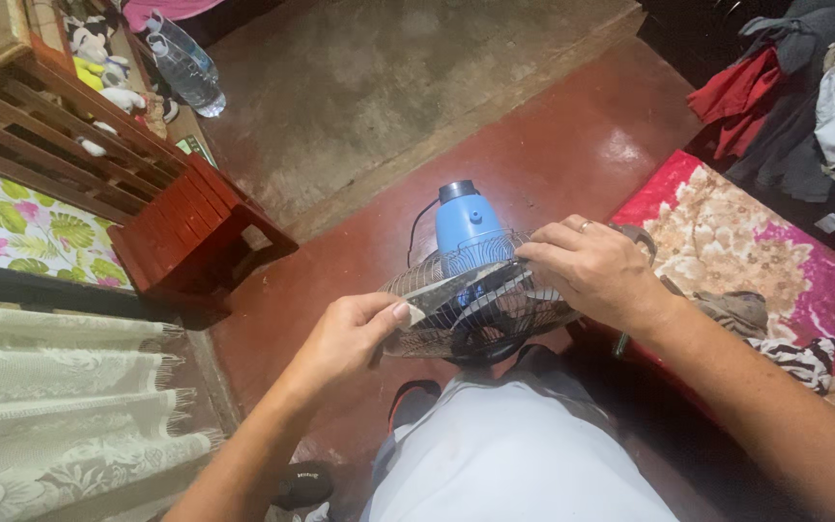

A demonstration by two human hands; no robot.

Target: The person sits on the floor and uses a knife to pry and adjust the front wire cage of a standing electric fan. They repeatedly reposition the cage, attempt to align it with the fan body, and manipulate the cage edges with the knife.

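Note:
A small electric fan with a blue motor housing (pixel 463 222) and a dark wire grille (pixel 475 314) rests over my lap, its grille facing up toward me. My left hand (pixel 345 335) pinches the grille's near left rim with thumb and fingers. My right hand (pixel 593 271), a ring on one finger, lies on top of the grille's right side with its fingers curled over the wires. A dark cord (pixel 417 232) runs off behind the motor housing. Pale fan blades show through the wires.
A red wooden slatted bench (pixel 171 208) stands at the left, with a plastic water bottle (pixel 184 66) and soft toys behind it. A lace cloth (pixel 60 396) hangs at lower left. A patterned pink rug (pixel 775 261) and a heap of clothes (pixel 804 87) lie to the right.

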